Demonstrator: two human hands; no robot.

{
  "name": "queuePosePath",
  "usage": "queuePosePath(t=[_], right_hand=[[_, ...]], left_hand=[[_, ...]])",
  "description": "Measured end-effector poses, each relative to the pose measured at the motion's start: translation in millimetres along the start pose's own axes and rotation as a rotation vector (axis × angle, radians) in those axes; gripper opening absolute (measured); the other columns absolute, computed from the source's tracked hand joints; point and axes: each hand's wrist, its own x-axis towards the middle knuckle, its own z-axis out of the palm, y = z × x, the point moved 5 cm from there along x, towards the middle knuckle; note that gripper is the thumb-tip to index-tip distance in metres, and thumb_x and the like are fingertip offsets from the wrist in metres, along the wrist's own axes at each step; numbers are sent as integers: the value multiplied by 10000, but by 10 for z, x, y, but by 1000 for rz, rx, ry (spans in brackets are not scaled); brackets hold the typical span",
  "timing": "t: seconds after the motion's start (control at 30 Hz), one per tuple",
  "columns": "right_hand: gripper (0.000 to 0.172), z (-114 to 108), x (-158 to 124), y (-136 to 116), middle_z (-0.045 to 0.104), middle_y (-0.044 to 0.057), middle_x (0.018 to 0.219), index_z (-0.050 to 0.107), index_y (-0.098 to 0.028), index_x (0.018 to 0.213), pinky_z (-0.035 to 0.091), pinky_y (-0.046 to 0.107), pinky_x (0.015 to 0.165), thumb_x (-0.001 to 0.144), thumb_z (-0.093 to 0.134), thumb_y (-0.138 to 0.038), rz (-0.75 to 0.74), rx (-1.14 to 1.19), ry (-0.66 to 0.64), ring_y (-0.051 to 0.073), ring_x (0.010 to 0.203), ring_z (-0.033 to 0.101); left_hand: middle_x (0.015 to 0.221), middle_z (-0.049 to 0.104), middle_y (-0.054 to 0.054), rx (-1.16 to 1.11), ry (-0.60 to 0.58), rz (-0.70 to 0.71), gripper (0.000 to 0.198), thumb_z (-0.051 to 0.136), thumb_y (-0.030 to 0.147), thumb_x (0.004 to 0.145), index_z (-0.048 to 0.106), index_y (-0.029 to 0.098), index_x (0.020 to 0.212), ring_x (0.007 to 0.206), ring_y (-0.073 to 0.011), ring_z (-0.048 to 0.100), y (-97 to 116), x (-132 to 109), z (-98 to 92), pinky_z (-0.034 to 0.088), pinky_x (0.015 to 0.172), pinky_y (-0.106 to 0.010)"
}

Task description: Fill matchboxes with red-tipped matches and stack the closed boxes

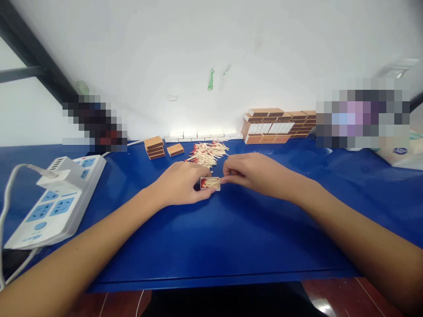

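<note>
A small white matchbox tray with red-headed matches inside lies on the blue table. My left hand grips the tray from the left, thumb along its near side and fingers at its far side. At the tray's right end my right hand is closed in a pinch, its fingertips touching or nearly touching the match ends. Whether a match is between those fingertips is too small to tell. Just beyond both hands spreads a loose pile of matches.
Behind the pile, white trays line the wall. Left of it stand a short stack of matchboxes and one single matchbox. Stacked matchboxes rise at back right. A power strip with a plugged-in cable occupies the left side.
</note>
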Motion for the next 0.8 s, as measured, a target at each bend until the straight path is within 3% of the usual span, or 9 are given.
queuePosePath(t=[0.2, 0.33, 0.57, 0.8], right_hand=[[233, 46, 31, -98, 675, 57, 916, 628, -186, 887, 341, 294, 654, 1032, 569, -359, -35, -14, 45, 165, 745, 561], [236, 88, 69, -174, 656, 87, 966, 669, -168, 965, 353, 295, 665, 1038, 566, -368, -44, -96, 111, 184, 802, 579], [248, 11, 19, -115, 660, 73, 939, 686, -179, 970, 347, 298, 656, 1038, 552, -376, -39, -111, 89, 169, 744, 561], [147, 6, -33, -1, 668, 46, 932, 656, -192, 924, 358, 292, 673, 1001, 599, -304, 0, -12, -33, 170, 781, 578]], left_hand=[[658, 602, 11, -13, -8, 9, 447, 575, 582, 962, 598, 186, 757, 564, -124, 518, 18, 18, 31, 317, 555, -284], [725, 650, 5, -35, -30, 13, 451, 603, 632, 944, 671, 191, 878, 603, -136, 563, 13, 18, 37, 333, 570, -280], [737, 657, 2, 13, -29, 6, 374, 653, 559, 899, 671, 188, 851, 614, -141, 553, 19, 4, -9, 328, 571, -288], [727, 642, 10, 11, -32, 0, 316, 647, 503, 883, 676, 191, 847, 596, -132, 519, 29, 5, -26, 314, 560, -284]])
